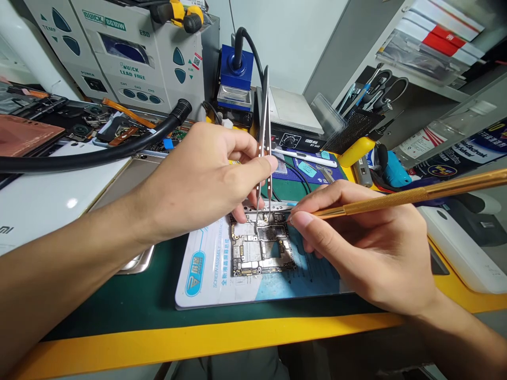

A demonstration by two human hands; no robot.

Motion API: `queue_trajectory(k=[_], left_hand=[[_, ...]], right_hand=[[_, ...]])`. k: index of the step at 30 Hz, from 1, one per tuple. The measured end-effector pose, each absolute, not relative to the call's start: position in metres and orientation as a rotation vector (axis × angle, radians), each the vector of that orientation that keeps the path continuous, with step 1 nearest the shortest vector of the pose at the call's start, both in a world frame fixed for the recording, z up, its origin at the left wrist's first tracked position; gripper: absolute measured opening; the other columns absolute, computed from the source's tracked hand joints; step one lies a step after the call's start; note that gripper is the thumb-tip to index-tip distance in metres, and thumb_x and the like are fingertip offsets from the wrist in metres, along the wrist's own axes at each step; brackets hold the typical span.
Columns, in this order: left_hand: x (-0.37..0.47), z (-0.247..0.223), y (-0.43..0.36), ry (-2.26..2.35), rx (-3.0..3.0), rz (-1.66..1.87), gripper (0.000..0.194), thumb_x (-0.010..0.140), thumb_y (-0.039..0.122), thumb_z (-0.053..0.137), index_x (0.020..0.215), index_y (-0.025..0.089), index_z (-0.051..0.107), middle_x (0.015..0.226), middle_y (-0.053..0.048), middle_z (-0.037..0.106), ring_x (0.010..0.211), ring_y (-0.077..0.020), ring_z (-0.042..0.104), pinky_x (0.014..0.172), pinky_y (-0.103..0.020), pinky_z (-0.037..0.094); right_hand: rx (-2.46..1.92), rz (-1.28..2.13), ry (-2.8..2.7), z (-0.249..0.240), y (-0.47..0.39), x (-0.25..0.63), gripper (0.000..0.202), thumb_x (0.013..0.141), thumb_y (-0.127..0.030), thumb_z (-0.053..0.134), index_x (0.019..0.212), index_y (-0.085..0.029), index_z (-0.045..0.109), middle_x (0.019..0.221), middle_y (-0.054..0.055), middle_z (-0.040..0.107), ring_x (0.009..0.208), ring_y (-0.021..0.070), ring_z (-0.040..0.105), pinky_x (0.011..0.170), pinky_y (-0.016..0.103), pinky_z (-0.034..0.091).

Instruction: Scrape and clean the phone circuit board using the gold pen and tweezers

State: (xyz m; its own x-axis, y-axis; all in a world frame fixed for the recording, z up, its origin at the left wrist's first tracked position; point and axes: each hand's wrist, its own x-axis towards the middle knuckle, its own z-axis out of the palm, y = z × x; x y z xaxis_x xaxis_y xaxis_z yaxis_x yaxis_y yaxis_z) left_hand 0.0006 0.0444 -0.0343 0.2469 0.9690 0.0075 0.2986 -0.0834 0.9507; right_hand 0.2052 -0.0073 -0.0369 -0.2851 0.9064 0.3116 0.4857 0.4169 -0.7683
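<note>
My left hand (222,174) is closed on a pair of metal tweezers (264,137), held nearly upright. Their two tips are apart and reach down to the upper part of a phone circuit board (247,252). Pen-fashion, my right hand (368,248) grips a thin gold-coloured rod-shaped tool (388,200); its tip comes near the board's upper right corner, and I cannot tell whether it touches. The board lies flat on a white and blue printed pad (206,295). A perforated metal strip (283,207) runs along the board's far edge, partly hidden by my fingers.
A hot-air station (130,58) stands at the back left, with its black hose (119,158) crossing phone parts. Behind my hands are a blue soldering iron stand (236,68) and a grey box with a dial (295,134). A mesh tool holder (352,132) stands right.
</note>
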Motion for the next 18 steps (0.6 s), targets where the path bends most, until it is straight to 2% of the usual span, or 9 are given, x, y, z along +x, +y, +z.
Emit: queue_trajectory(k=[11,18], left_hand=[[-0.0015,-0.0353,0.0442,1.219,1.606,0.913,0.026,0.09,0.036,0.071,0.071,0.02,0.07,0.064,0.0,0.078,0.038,-0.015,0.067,0.035,-0.021,0.042],[-0.0017,-0.0347,0.0452,1.226,1.569,0.902,0.022,0.09,0.034,0.071,0.073,0.02,0.07,0.063,0.0,0.077,0.038,-0.015,0.067,0.034,-0.02,0.042]], right_hand=[[-1.177,0.711,-1.921,-0.0378,-0.0068,0.2052,0.015,0.092,-0.016,0.073,0.079,-0.022,0.071,0.061,-0.002,0.066,0.044,0.011,0.055,0.036,0.026,0.042],[-1.184,0.682,-1.978,-0.0412,-0.0067,0.2082,0.013,0.095,-0.021,0.075,0.082,-0.022,0.073,0.077,0.003,0.074,0.055,0.0132,0.062,0.041,0.025,0.045]])
